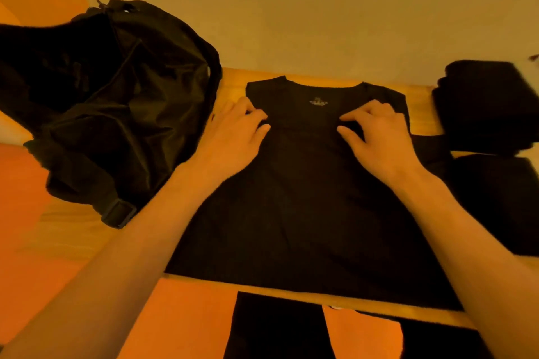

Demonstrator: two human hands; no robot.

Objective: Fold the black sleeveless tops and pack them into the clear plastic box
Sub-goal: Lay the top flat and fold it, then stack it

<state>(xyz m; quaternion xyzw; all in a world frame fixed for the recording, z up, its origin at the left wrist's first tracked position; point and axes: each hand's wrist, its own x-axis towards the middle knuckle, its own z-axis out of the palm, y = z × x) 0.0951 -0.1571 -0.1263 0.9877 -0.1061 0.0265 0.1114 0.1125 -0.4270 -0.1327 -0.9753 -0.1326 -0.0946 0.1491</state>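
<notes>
A black sleeveless top [303, 212] lies spread flat on the wooden table [230, 87], neckline toward the wall, hem at the near edge. My left hand [233, 136] rests on its left shoulder area, with thumb and forefinger pinching the fabric near the armhole. On the right shoulder area, my right hand [376, 134] pinches the cloth between thumb and fingers. Folded black tops [487, 104] are stacked at the table's right end, with another dark folded piece [501, 204] nearer to me. No clear plastic box is in view.
A large black bag [116, 107] with a strap and buckle [118, 214] fills the table's left part. A plain wall stands behind the table. Below the near table edge are orange floor and my dark trouser legs [274, 329].
</notes>
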